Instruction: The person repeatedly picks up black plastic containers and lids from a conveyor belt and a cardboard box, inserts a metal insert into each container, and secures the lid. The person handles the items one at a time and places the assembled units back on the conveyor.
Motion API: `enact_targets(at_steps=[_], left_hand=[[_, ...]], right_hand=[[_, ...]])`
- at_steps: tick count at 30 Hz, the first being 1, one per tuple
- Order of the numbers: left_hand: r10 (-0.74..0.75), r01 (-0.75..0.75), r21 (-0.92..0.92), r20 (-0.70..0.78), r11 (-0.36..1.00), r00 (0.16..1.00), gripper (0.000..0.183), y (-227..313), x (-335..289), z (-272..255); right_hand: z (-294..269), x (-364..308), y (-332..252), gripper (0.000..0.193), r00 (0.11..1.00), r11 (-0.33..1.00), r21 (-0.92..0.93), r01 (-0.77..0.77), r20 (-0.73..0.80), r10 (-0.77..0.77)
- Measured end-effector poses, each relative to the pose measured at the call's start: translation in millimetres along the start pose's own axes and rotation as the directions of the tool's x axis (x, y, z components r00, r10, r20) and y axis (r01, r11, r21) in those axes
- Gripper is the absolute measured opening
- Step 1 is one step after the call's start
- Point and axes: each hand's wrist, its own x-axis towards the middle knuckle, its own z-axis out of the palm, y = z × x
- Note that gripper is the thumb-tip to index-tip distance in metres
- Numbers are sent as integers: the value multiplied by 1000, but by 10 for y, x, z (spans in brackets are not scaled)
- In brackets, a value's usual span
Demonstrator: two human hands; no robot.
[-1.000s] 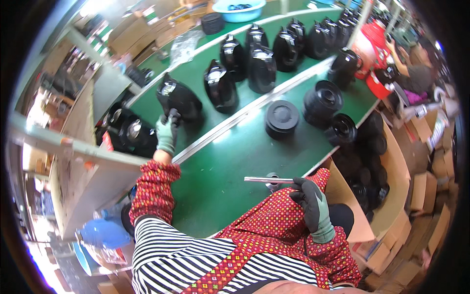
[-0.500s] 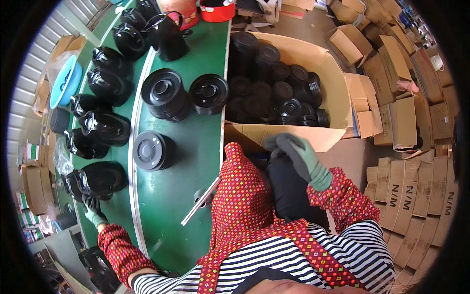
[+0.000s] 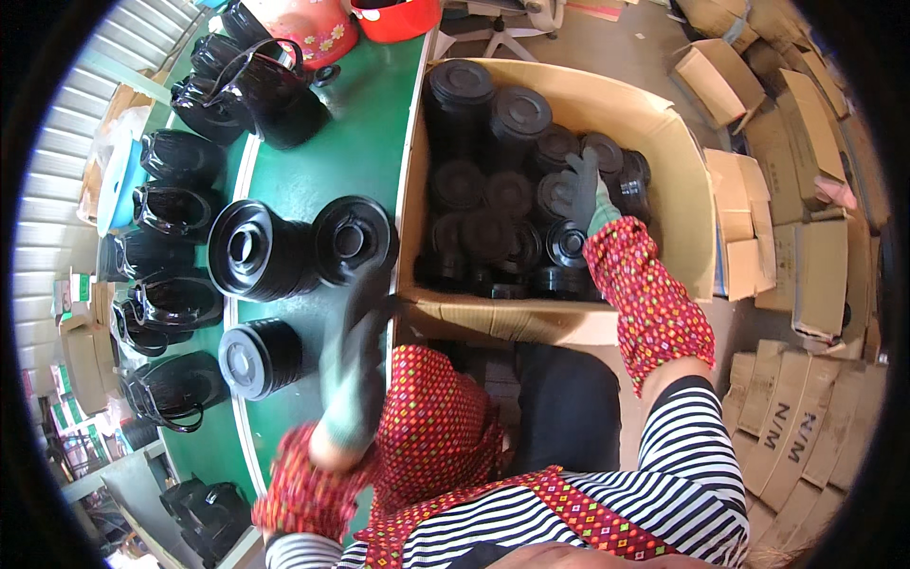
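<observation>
My right hand (image 3: 583, 196), in a grey and pale green glove, reaches into a large cardboard box (image 3: 690, 213) at the table's right side. Its fingers are extended over stacked black round lids (image 3: 521, 112); whether they touch one is unclear. Over the green table, my left hand (image 3: 353, 327) is smeared by motion, so its fingers and anything in them cannot be made out. Just beyond it stand a stack of glossy black lids with round centres (image 3: 353, 242) and a taller similar stack (image 3: 254, 251). A shorter stack of grey-topped discs (image 3: 251, 358) stands left of that hand.
Glossy black jugs (image 3: 177, 302) with handles line the table's left side; a bigger one (image 3: 270, 100) stands farther back. Red containers (image 3: 393, 17) sit at the far end. Open cartons (image 3: 720, 81) and flattened cardboard (image 3: 787, 408) lie to the right.
My left hand has left the jugs at the left and swung right, toward the lid stacks. My right hand has moved from above my lap into the box; the dark item it held no longer shows.
</observation>
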Motion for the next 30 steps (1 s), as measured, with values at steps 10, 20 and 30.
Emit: enact_targets(at_steps=[10, 20, 30], left_hand=[[-212, 319, -218, 403, 922, 890, 61, -3002, 3226, 1255], [-477, 537, -742, 331, 402, 814, 61, -3135, 3548, 1712], [-459, 422, -768, 190, 481, 868, 48, -2637, 3410, 1877]], right_hand=[[371, 1780, -308, 64, 922, 962, 268, -45, 383, -64], [487, 1909, -236, 64, 932, 960, 273, -60, 360, -45], [431, 1785, 4, 67, 898, 924, 380, 32, 396, -194]])
